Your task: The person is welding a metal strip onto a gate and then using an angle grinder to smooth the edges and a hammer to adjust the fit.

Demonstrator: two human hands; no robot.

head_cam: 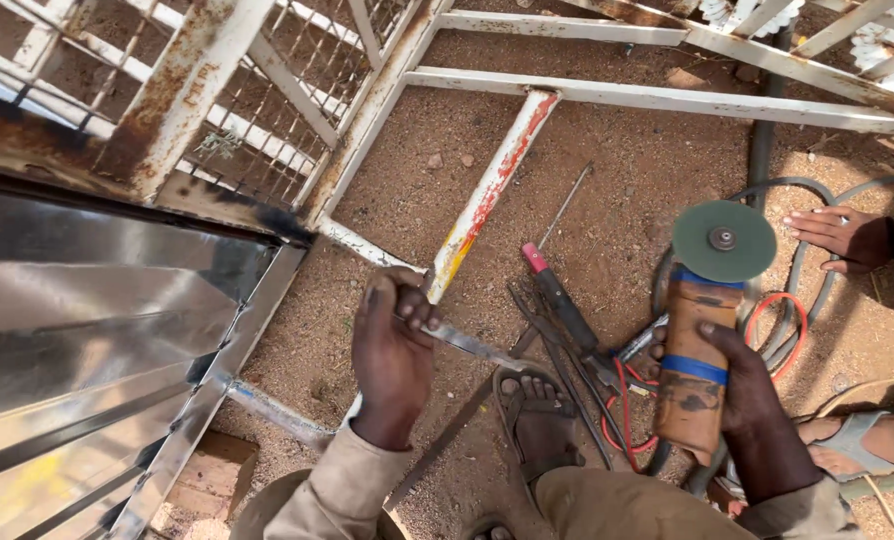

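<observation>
Sandy ground (627, 190) lies under a rusty white gate frame (487, 190). Left hand (392, 350) grips its narrow metal strip (472, 345); right hand (742, 385) clamps an angle grinder (702, 340), its disc clear of the uncut strip.

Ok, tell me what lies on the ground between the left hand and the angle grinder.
In the head view, between the left hand and the angle grinder lie a red-handled screwdriver, dark pliers and the person's sandalled foot.

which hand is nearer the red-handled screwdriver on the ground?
Left. The left hand, gripping a thin metal strip, sits just left of the red-handled screwdriver. The right hand, holding the angle grinder with green disc, is farther off to its right.
</observation>
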